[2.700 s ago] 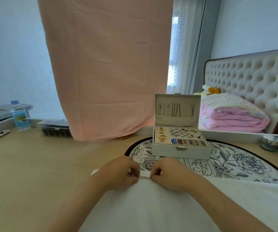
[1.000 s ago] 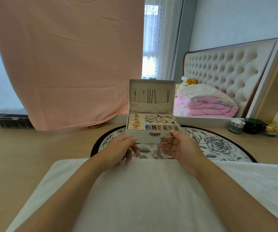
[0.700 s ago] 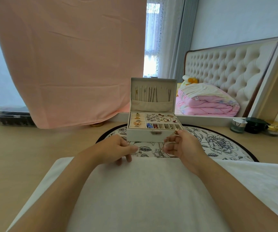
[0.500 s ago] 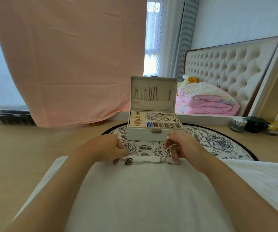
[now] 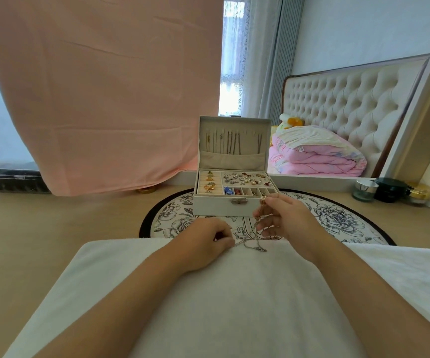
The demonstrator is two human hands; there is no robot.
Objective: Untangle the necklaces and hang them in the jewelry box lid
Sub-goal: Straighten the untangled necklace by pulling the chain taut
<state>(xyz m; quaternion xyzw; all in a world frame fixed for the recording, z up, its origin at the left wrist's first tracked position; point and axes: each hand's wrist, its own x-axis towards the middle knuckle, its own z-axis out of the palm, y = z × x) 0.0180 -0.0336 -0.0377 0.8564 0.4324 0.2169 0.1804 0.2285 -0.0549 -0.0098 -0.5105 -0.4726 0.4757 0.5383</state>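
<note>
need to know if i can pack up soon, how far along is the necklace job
Done: several chains hang in the jewelry box lid. In hand: the right hand pinches one gold strand up out of the tangled necklaces, while the left hand holds the other end on the white towel. Left: freeing this clump and hanging each piece.

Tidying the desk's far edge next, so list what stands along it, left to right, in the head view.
clear plastic case → jewelry box → silver-lidded glass jar → black jar → gold jar
</note>
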